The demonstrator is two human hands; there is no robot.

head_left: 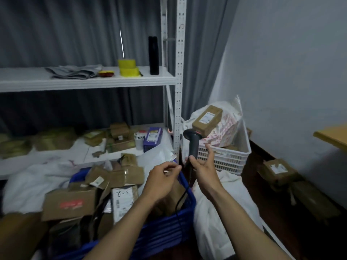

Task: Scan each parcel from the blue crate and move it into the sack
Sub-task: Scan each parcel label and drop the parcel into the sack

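The blue crate (pixel 169 228) stands low at the centre, heaped with brown cardboard parcels (pixel 69 203); one parcel shows a white label (pixel 124 201). My right hand (pixel 203 166) grips the handle of a black barcode scanner (pixel 193 141), held upright above the crate's right rim. The scanner's cable (pixel 183 199) runs down over the crate. My left hand (pixel 162 175) hovers just left of the scanner with fingers curled near the cable; whether it pinches the cable is unclear. A white sack (pixel 216 212) lies crumpled on the floor to the right of the crate.
A white basket (pixel 229 156) behind the scanner holds a brown box (pixel 207 120) and a bag. White shelving (pixel 84 79) carries yellow tape rolls, a black bottle and more parcels. Boxes (pixel 277 171) lie on the floor by the right wall.
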